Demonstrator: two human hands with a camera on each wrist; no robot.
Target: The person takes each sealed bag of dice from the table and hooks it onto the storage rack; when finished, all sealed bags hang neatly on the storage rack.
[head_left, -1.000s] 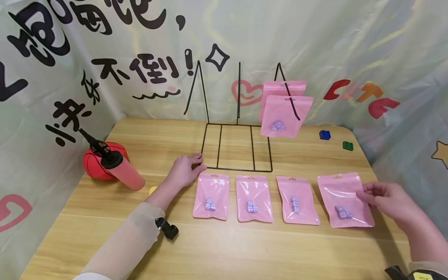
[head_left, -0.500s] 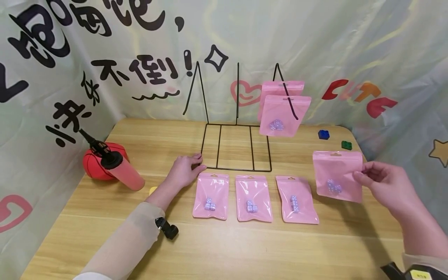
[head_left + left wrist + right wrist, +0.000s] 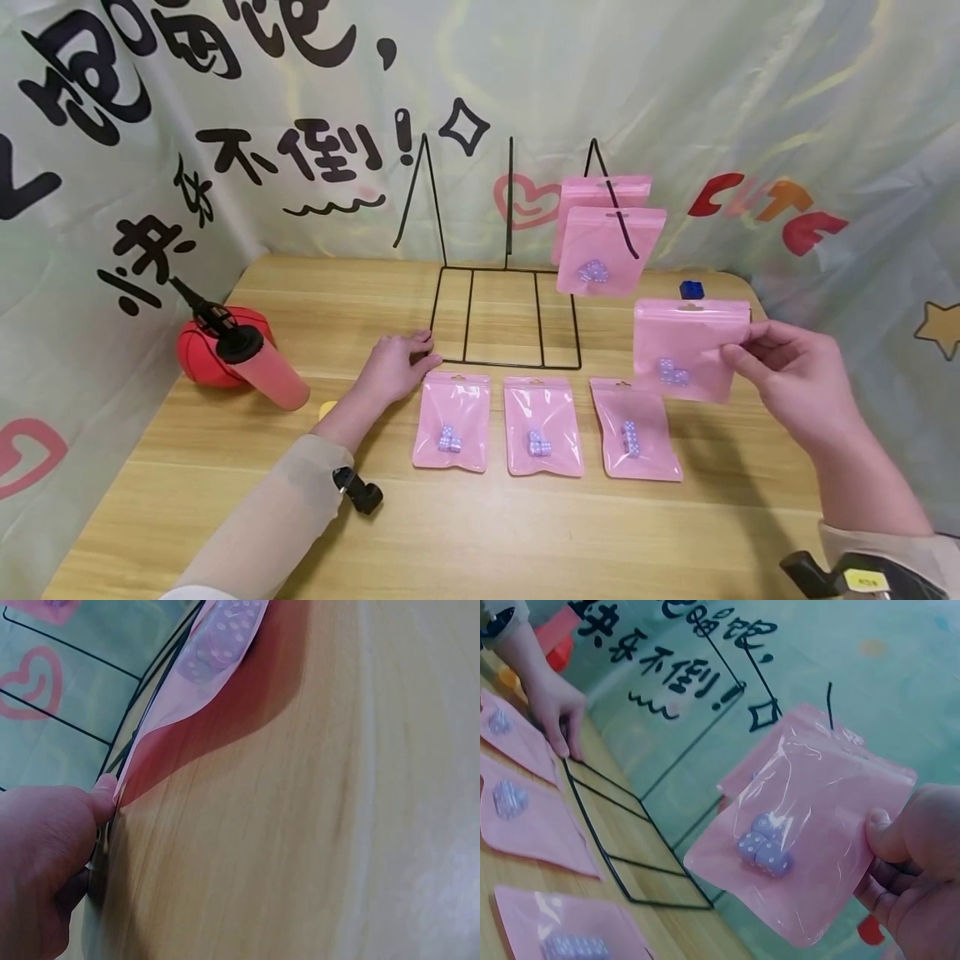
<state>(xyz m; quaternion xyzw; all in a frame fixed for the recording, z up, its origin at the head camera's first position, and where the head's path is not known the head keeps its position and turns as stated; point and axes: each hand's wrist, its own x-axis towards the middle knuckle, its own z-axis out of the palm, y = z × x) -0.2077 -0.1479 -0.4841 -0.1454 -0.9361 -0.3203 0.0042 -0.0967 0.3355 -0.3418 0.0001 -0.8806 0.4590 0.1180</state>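
My right hand (image 3: 798,383) pinches the right edge of a pink zip bag (image 3: 682,354) with purple dice inside, held above the table. In the right wrist view the bag (image 3: 802,825) hangs between thumb and fingers of the hand (image 3: 922,862). My left hand (image 3: 393,367) grips the front left corner of the black wire rack (image 3: 491,364); in the left wrist view the hand (image 3: 52,855) is beside a bag's edge (image 3: 172,697). Two pink bags (image 3: 607,250) hang on the rack's right hook. Three bags, one of them at the left (image 3: 452,421), lie in a row before the rack.
A pink cylinder (image 3: 273,375) with a black top leans by a red ball (image 3: 198,354) at the left. A yellow item (image 3: 327,408) is partly behind my left forearm. A blue block (image 3: 692,290) is at the back right. A printed curtain surrounds the wooden table (image 3: 487,533).
My right hand has lifted the rightmost bag off the table and carried it up and leftward; it now hides the green block. My left hand has stayed on the rack corner.
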